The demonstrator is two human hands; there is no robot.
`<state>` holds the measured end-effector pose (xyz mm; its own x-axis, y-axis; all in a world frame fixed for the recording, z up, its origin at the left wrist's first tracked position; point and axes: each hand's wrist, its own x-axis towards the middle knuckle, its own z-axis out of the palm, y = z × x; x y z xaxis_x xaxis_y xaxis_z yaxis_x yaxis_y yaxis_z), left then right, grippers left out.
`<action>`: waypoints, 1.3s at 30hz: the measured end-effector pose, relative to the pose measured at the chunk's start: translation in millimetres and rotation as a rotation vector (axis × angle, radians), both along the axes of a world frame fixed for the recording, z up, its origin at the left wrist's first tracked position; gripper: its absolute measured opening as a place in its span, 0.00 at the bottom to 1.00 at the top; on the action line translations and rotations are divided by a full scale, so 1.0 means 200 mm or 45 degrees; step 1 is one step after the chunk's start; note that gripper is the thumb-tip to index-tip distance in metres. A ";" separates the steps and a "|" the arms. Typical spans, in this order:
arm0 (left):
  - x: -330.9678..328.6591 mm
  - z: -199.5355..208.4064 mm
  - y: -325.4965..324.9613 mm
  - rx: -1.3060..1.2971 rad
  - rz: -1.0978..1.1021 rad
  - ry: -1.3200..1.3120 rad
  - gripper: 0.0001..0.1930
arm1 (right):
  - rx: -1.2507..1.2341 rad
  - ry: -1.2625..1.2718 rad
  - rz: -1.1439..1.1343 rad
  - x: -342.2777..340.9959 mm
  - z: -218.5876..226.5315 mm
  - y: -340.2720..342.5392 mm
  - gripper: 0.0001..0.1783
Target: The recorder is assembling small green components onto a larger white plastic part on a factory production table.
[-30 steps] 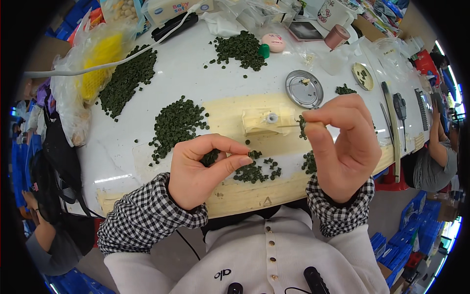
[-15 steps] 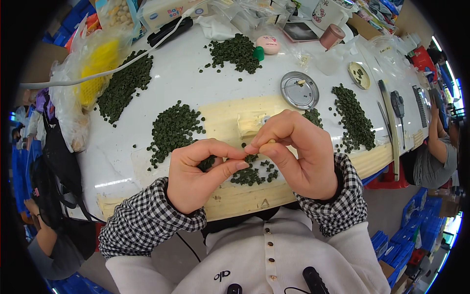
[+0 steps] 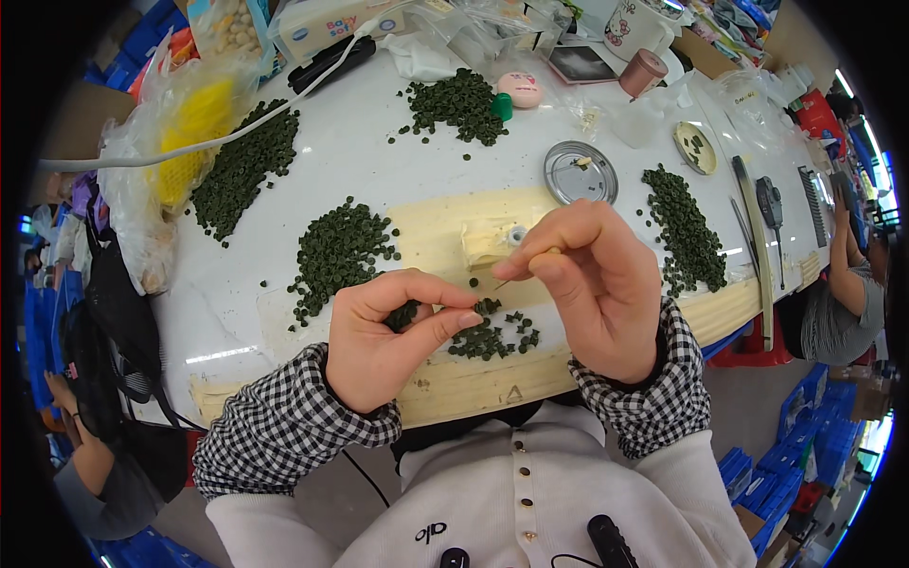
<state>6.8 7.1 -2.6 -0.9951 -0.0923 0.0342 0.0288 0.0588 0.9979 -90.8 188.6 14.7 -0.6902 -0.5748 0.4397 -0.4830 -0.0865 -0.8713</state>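
Over the front of the table, my left hand (image 3: pixel 379 331) is closed, thumb and forefinger pinched; what lies between the tips is too small to make out. My right hand (image 3: pixel 606 303) is closed on a thin needle-like tool (image 3: pixel 504 283), its tip pointing down toward the left hand. A gap separates the two hands. Below and between them lie small dark green pieces (image 3: pixel 488 343) in a loose pile, some star-shaped. Just beyond the right fingertips sits a pale yellow block (image 3: pixel 484 248) with a small whitish ring-like part (image 3: pixel 516 236) beside it.
More dark green piles lie to the left (image 3: pixel 336 260), at the back (image 3: pixel 461 106) and right (image 3: pixel 684 227). A round metal lid (image 3: pixel 568 185), a cream dish (image 3: pixel 694 149) and tweezers (image 3: pixel 745 227) are around the right side. A white cable (image 3: pixel 204 142) crosses the back left.
My right hand has drawn away to the right from the left fingertips, so a gap has opened and the needle-like tool shows. My left hand stays nearly in place, still pinched.
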 end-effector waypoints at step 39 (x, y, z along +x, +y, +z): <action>-0.02 0.00 -0.01 0.029 0.079 0.094 0.08 | 0.283 0.206 0.145 0.09 -0.02 0.02 0.20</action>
